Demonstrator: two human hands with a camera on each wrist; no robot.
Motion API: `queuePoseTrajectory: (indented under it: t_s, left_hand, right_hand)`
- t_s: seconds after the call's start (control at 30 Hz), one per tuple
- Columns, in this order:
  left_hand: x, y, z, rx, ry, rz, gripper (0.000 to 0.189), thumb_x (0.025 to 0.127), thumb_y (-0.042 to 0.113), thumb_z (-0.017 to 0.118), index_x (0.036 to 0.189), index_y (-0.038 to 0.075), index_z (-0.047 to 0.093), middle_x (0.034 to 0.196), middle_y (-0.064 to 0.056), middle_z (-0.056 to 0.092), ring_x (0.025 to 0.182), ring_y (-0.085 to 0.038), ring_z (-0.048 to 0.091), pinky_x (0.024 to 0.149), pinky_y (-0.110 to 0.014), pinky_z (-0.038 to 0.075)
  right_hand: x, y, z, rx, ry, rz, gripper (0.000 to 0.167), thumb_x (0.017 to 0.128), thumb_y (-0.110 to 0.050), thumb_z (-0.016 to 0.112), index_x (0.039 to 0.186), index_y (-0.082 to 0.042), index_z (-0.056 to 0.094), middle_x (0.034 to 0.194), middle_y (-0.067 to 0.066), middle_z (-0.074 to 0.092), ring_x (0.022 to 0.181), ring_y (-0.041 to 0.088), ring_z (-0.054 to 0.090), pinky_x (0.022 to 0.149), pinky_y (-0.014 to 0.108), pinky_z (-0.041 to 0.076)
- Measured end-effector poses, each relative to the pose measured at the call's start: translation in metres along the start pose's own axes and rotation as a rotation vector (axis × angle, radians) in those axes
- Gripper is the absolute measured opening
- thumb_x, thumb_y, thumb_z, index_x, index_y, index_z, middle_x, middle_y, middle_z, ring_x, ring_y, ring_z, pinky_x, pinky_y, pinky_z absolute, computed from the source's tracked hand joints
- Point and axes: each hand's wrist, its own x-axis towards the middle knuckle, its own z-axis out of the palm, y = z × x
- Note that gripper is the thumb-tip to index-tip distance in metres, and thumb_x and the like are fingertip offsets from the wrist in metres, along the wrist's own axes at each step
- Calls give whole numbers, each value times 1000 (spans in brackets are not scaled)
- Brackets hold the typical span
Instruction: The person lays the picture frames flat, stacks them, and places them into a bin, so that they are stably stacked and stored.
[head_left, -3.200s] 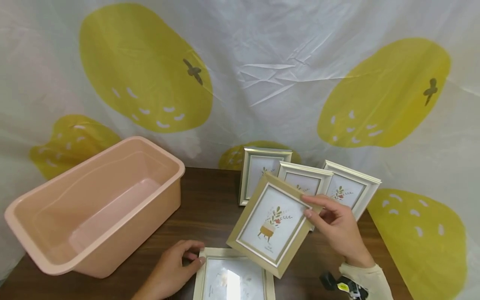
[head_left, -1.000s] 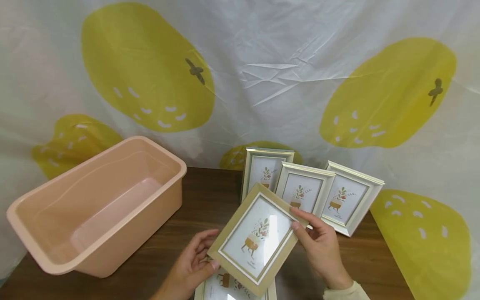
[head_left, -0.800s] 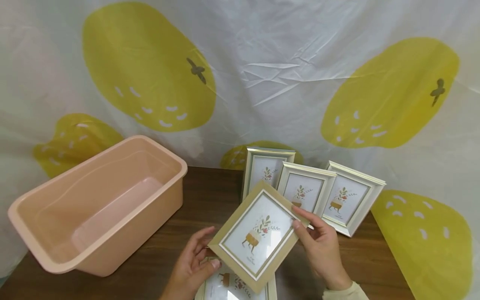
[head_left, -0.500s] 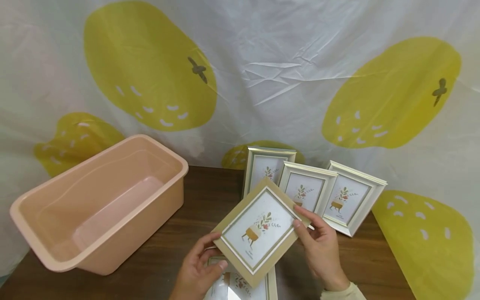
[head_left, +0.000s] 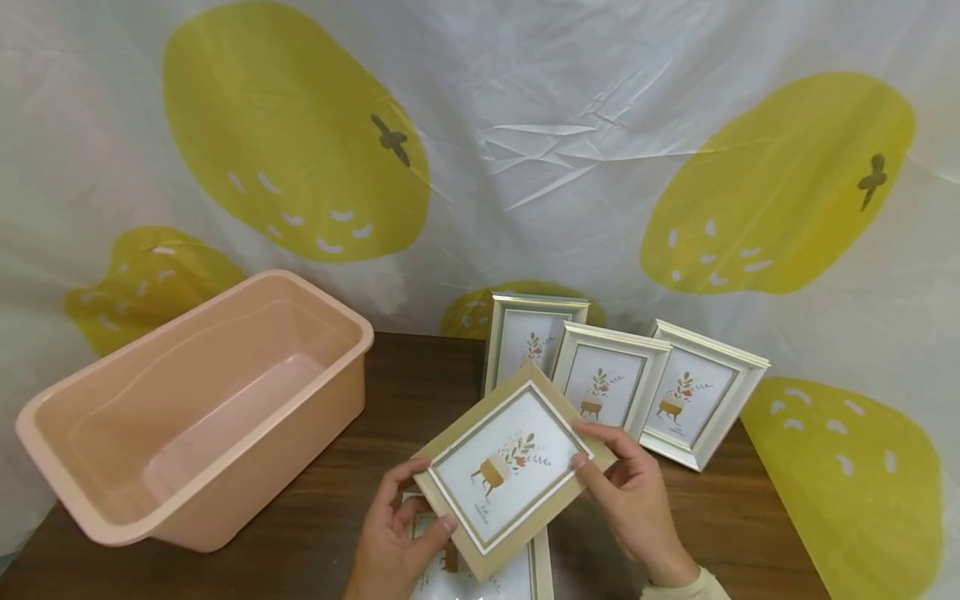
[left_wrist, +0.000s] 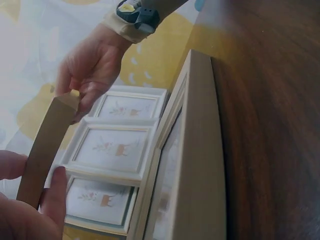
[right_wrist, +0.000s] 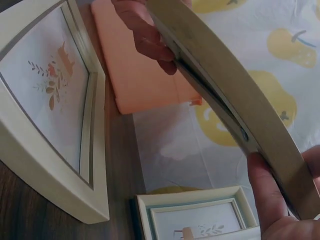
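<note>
A picture frame (head_left: 504,479) with a wide tan border and a white inner line shows a plant-pot print. Both hands hold it aslant above the table. My left hand (head_left: 396,533) grips its left corner, thumb toward the front. At the right edge my right hand (head_left: 637,504) pinches the border between thumb and fingers. In the left wrist view, the tan frame's side (left_wrist: 45,145) lies between my left thumb and fingers. The right wrist view shows its back and edge (right_wrist: 235,90). Below it a cream picture frame (head_left: 543,567) lies face up, partly hidden.
Three pale frames stand behind: one at the back left (head_left: 489,350), one in the middle (head_left: 654,354) and one at the right (head_left: 731,358). A pink plastic bin (head_left: 300,450) stands on the left of the dark wood table (head_left: 405,400). A lemon-print cloth (head_left: 525,208) hangs behind.
My left hand has left the cream frame's edge and taken hold of the tan frame's left corner. The tan frame has come down and left, turning clockwise, still in my right hand.
</note>
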Motion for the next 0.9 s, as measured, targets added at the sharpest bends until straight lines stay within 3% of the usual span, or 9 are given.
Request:
queuePoseTrajectory:
  t_s: [0.13,0.2,0.37,0.57,0.77,0.9]
  left_hand:
    - [1,2,-4,22,13,4,72,83,-15,75,147,2,46,131,-14,53,103,-19,68,79,-35,65]
    - [1,4,-8,34,18,21,71,83,-15,75,147,1,47,132,-13,56,101,-19,69,77,-34,65]
    - [3,6,-18,56,15,67,69,84,-15,75,147,-3,48,133,-14,63,99,-17,71,76,-31,65]
    - [4,5,-32,111,-1,79,66,89,-13,73,149,0,50,130,-22,66,96,-17,70,78,-28,63]
    - [4,4,-38,167,22,75,65,91,-9,74,151,2,52,131,-27,67,96,-14,70,80,-25,63]
    - [4,3,-39,188,43,43,64,90,-9,74,150,0,54,137,-32,63,98,-13,71,81,-24,62]
  right_hand:
    - [-2,-1,-4,-107,-90,36,34,95,10,68,129,5,65,122,-2,71,85,12,75,66,34,65]
    - [-3,-1,-7,-119,-146,34,34,97,9,66,131,8,62,122,-4,71,86,13,75,66,36,66]
    - [-5,2,-13,-146,-237,14,33,100,7,63,133,7,61,116,-4,73,81,13,75,63,36,64]
    - [-11,10,-18,-285,-287,-48,35,99,4,67,133,-4,67,95,2,71,73,4,63,58,28,54]
    - [-17,18,-21,-228,-383,-23,42,100,4,66,141,-2,61,112,12,70,67,5,67,54,30,57]
    - [-21,21,-22,-214,-420,26,46,100,2,67,145,-4,57,116,17,65,60,0,61,46,28,52]
